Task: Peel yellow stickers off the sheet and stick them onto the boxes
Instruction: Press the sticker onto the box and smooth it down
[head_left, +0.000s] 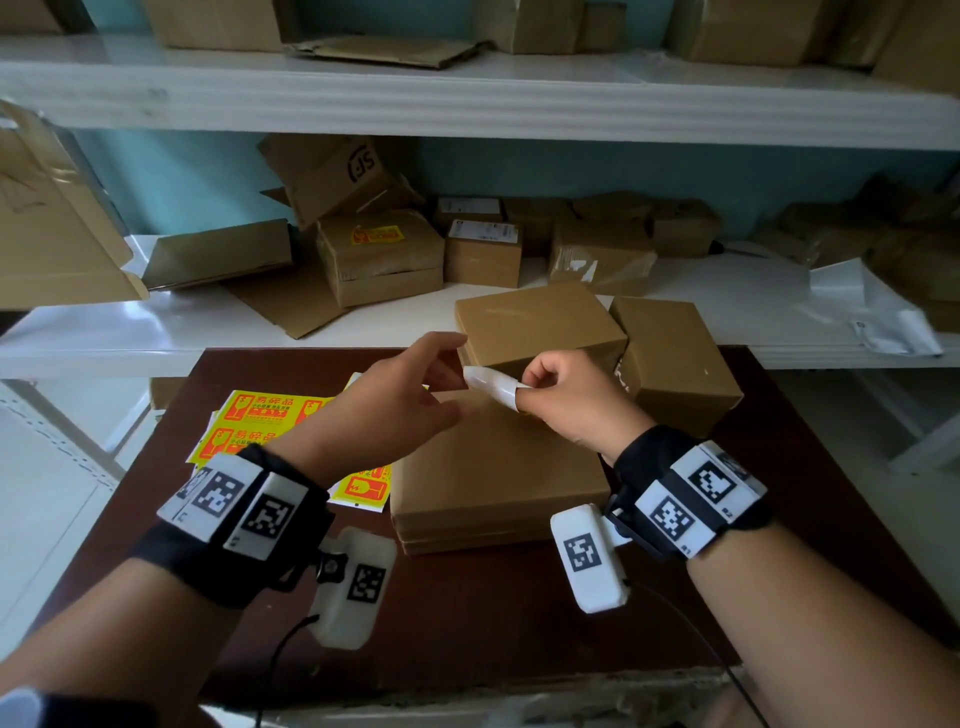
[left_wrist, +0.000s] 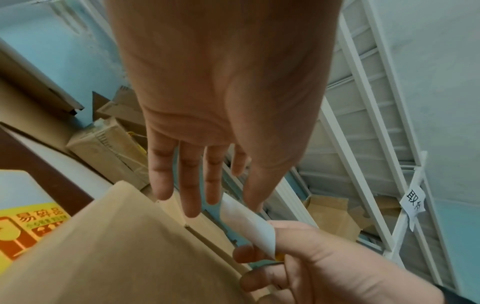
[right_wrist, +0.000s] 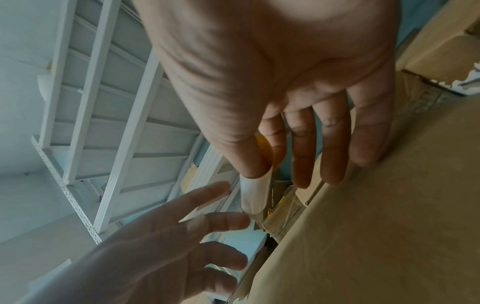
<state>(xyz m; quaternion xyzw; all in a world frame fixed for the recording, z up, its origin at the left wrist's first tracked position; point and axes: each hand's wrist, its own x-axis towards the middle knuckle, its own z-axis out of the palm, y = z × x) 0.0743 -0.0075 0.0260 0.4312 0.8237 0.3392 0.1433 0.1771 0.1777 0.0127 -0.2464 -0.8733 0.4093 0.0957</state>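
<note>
My right hand (head_left: 540, 395) pinches a peeled sticker (head_left: 491, 387) between thumb and forefinger; its white back curls upward and a bit of yellow face shows in the right wrist view at the sticker (right_wrist: 253, 195). My left hand (head_left: 441, 379) hovers just left of it, fingers straight and spread, its thumb close to the sticker's free end (left_wrist: 249, 222). Both hands are above a flat brown box (head_left: 493, 478) on the dark table. The yellow sticker sheet (head_left: 260, 415) lies to the left, partly under my left wrist.
Two more brown boxes (head_left: 540, 322) (head_left: 670, 358) stand behind the hands at the table's far edge. A white shelf (head_left: 156, 327) beyond carries several cardboard boxes, one with a yellow sticker (head_left: 376, 235). Bare dark tabletop (head_left: 493, 623) lies near me.
</note>
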